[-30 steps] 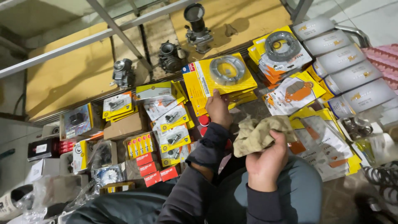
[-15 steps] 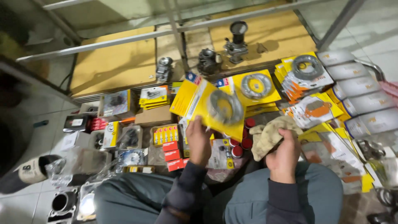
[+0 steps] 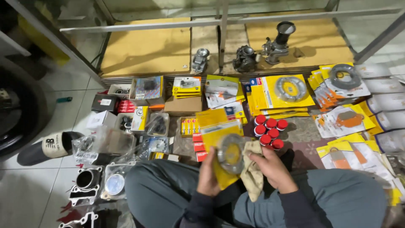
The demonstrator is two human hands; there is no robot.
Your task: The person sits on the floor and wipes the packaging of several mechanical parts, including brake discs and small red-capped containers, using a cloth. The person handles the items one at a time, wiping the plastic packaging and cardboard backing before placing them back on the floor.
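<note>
My left hand (image 3: 208, 171) grips a yellow blister pack with a round grey ring part (image 3: 225, 156) and holds it over my lap. A beige rag (image 3: 252, 169) is in my right hand (image 3: 272, 168), which presses it against the pack's right side. Just beyond the pack lies a cluster of red-capped small pots (image 3: 268, 129) on the patterned mat. A stack of the same yellow ring packs (image 3: 280, 93) lies further back.
Many packaged spare parts cover the floor: yellow cards (image 3: 187, 87), a brown box (image 3: 182, 105), red boxes (image 3: 198, 146), silver packs (image 3: 390, 120) at right. Carburettors (image 3: 246, 58) stand on a wooden shelf base (image 3: 145, 50). Engine cylinders (image 3: 86, 183) and a black tyre (image 3: 17, 114) are at left.
My left hand has brought the yellow ring pack down from above the pile to my lap. My right hand has moved the rag onto it. The view tilted left.
</note>
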